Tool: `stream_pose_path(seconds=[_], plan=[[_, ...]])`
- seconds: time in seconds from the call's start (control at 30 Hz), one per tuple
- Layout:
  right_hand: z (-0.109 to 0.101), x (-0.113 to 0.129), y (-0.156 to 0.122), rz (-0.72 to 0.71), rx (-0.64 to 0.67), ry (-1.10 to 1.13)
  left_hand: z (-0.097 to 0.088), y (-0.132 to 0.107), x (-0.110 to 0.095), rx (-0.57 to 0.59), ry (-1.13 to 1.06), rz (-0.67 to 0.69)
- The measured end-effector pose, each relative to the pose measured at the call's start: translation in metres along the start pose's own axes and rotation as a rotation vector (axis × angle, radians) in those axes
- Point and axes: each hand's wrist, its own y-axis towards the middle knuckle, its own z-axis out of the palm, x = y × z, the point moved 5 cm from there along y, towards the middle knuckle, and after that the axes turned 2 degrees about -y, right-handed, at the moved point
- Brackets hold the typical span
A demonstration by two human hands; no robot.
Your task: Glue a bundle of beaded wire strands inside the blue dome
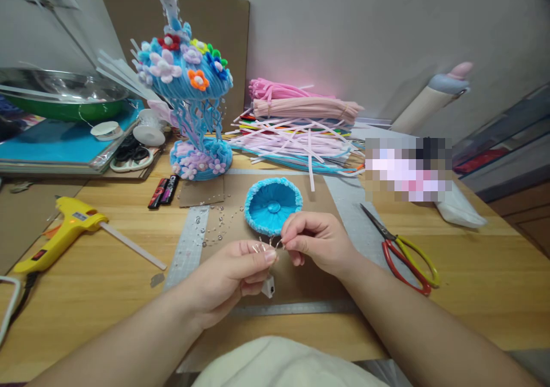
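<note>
My left hand (234, 269) is closed, pinching a small bunch of thin, looped wire (258, 247) between thumb and fingers. A small white box (268, 287) with a dark spot pokes out below those fingers; it looks like the battery box of a string light. My right hand (318, 241) pinches another part of the fine wire, close to my left fingertips. Just behind both hands lies a blue cup-shaped piece (274, 204), its hollow side showing, with a fuzzy rim and a round centre. Strings of clear beads (210, 226) lie left of it.
A brown board (318, 289) lies on a gray cutting mat (184, 261). Red-and-yellow scissors (408, 255) rest at right, a yellow glue gun (64, 229) at left. Behind stand a flowered blue jellyfish-shaped piece (184, 78), bundled pipe cleaners (305, 109) and a wire spool (148, 128).
</note>
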Motion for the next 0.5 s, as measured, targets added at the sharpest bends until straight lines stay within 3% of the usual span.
stream_pose_path(seconds=[0.17,0.33,0.43,0.5], plan=[[0.007,0.002,-0.002,-0.014,-0.008,-0.026,-0.002,0.001,-0.001,-0.022,0.026,0.042],[0.011,0.003,-0.008,-0.044,-0.226,-0.097,-0.008,0.002,-0.008,-0.104,0.021,0.178],[0.025,-0.005,-0.009,0.026,-0.131,-0.313,-0.01,0.002,-0.011,-0.143,0.039,0.246],[0.032,-0.011,-0.01,0.051,-0.103,-0.333,-0.01,0.002,-0.012,-0.157,0.04,0.268]])
